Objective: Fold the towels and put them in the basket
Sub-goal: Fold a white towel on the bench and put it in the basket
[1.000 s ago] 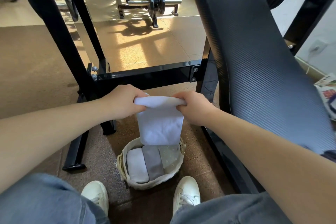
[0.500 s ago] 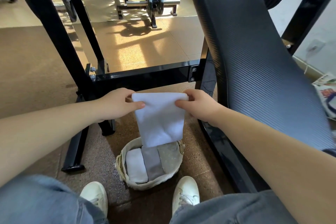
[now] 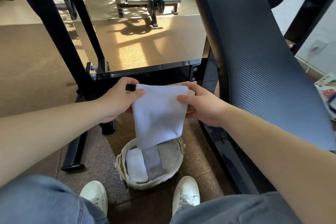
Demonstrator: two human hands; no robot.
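left hand (image 3: 116,102), right hand (image 3: 204,106) on towel (image 3: 160,114) over basket (image 3: 145,185); black frame (image 3: 149,73) behind

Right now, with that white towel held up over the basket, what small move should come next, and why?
Probably fold it in half before lowering it. The left hand and right hand pinch the white towel by its top corners, and it hangs wider than the folded white towel and grey towel packed in the basket below.
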